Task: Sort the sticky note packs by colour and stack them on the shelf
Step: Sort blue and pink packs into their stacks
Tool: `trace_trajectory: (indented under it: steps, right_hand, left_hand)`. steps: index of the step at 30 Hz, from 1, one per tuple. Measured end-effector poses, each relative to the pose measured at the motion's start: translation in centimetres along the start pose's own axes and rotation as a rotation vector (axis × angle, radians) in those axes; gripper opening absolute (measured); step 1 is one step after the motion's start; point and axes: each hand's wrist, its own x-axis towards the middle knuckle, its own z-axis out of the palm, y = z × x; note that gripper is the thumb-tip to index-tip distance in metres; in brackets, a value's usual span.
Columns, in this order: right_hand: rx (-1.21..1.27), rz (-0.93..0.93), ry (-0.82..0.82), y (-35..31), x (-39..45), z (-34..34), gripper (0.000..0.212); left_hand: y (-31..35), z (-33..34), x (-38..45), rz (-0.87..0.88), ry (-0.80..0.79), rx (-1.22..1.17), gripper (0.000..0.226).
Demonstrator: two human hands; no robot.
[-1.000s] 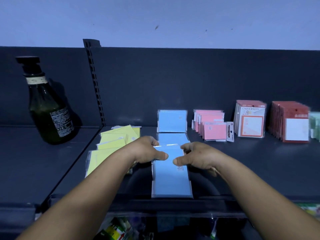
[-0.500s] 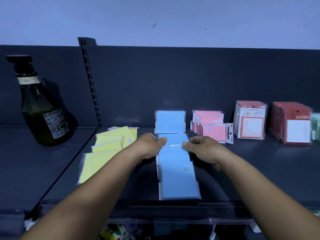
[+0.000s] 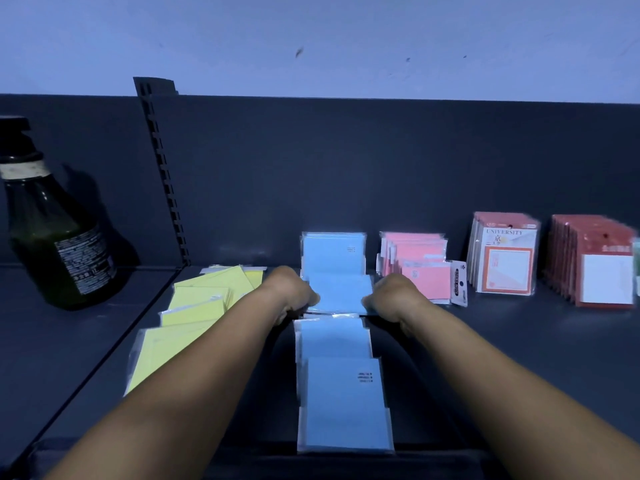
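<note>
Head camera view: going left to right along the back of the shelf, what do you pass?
Dark green bottle → yellow packs → blue packs → pink packs → "University" packs → red packs.

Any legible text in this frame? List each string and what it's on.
"UNIVERSITY": header of the front white-and-orange pack.
Characters below it on that pack: too small to read.
White tag beside the pink packs: vertical print, blurred.
Bottle label: white print on black, too small to read.
Blue packs: small dark marks, unreadable.
Red packs: header print blurred.
</note>
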Motion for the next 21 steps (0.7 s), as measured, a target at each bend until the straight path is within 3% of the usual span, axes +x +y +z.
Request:
trace_trajectory:
  steps: [3,8,12,17,21]
  right_hand:
    - [0.133,-0.063,0.075,-0.1,0.9,0.6,0.026]
    - [0.107,-0.19,0.161,-1.3,1.5,1.1,0.034]
    - [0.029,-0.204,0.166,-1.6,2.3,1.7,0.009]
    - [0.031,-0.184,0.177,-1.9,2.8,1.7,0.005]
    - [-0.056,-0.155,0.147,-1.9,2.9,1.9,0.03]
  left_hand:
    - [-0.3,0.2,1.0,0.091,0.077,-0.075,0.036]
    - [-0.1,0.7,2.4,0.209,0.315,0.049,0.023]
    - [0.0,1.2,3.4,0.21,0.351,0.123,0.021]
    - [0.6,1.2,4.3,0.245,0.399,0.16,0.036]
    - [0.8,1.1,4.2,0.246,0.398,0.219,0.042]
